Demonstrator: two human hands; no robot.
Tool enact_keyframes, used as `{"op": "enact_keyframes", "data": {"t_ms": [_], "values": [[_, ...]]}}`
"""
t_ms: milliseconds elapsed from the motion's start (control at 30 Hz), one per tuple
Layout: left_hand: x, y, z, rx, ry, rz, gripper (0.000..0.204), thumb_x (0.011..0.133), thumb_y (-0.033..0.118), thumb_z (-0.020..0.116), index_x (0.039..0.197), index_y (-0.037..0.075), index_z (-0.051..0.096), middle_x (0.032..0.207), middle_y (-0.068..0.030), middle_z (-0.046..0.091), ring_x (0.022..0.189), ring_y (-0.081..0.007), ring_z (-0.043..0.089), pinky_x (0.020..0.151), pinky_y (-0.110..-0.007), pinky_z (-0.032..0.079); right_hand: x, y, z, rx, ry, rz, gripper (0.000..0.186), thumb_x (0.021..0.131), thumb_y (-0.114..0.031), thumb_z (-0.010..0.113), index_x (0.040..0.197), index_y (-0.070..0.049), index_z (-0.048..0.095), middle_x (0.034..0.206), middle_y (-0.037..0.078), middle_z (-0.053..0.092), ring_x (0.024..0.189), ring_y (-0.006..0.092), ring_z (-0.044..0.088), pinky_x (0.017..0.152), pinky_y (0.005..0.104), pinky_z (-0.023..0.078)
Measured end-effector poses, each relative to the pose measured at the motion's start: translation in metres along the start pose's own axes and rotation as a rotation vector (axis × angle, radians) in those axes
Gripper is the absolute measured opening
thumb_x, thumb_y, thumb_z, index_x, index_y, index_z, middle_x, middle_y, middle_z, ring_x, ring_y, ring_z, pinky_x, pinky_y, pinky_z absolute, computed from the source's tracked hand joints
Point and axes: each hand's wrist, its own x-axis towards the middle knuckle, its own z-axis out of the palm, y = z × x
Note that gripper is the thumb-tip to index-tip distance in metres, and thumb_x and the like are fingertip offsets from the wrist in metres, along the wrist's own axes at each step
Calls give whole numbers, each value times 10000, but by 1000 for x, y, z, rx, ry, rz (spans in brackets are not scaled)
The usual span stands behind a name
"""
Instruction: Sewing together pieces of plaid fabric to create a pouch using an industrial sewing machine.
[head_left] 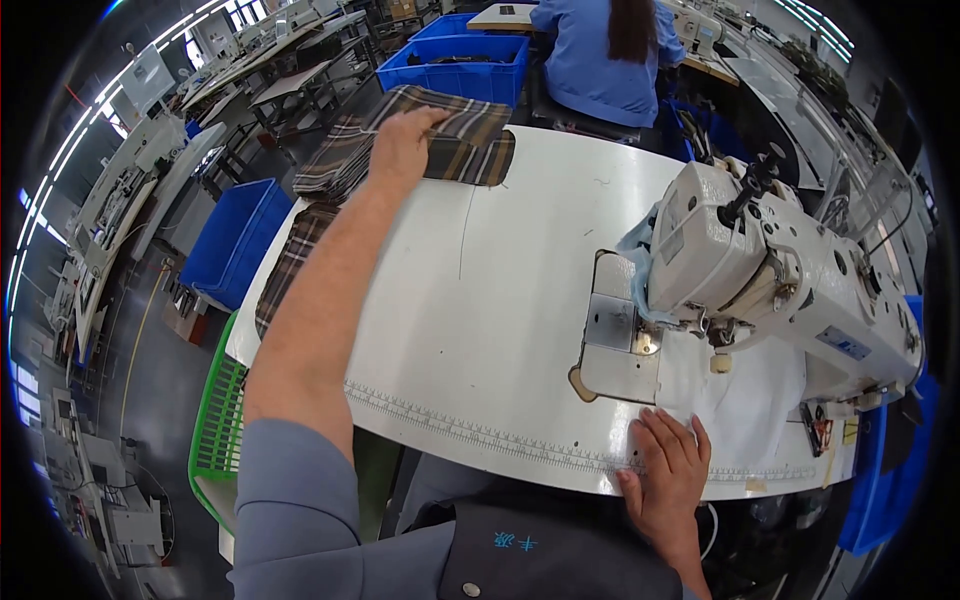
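My left arm reaches to the far left of the white sewing table (530, 230). There my left hand (402, 148) is closed on the edge of a brown plaid fabric piece (475, 122), partly raised over other plaid pieces (335, 160); the fingertips are partly hidden. More plaid cloth (290, 262) hangs along the table's left edge, behind my forearm. My right hand (668, 468) rests palm down at the table's front edge, fingers stretched and holding nothing. Just beyond it stands a white industrial sewing machine (730, 250) with a metal needle plate (612, 322) and a light blue cloth (640, 260) on its head.
A ruler strip (480, 430) runs along the front edge. A green basket (215, 430) and a blue bin (235, 240) stand left of the table. Another blue bin (455, 70) and a seated person in blue (600, 60) are beyond it. A loose thread (465, 230) lies on top.
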Motion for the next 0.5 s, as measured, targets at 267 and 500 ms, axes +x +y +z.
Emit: {"op": "enact_keyframes", "data": {"t_ms": [267,500], "values": [[-58,2,51,-149,-311,-247,387,894,129,585,1259,58,696,1437,-101,608,1377,-286,512,1218,-476,274,0,1,0,18,-21,3,505,845,-378,725,1219,-46,656,1310,118,642,1254,309,579,1150,557,310],[-58,73,35,-26,-247,213,355,872,181,681,1210,72,695,1363,-68,644,1273,-230,586,1138,-450,391,-4,-3,-3,12,39,20,498,813,-379,769,1175,-51,676,1286,114,654,1228,306,594,1143,546,319]]}}
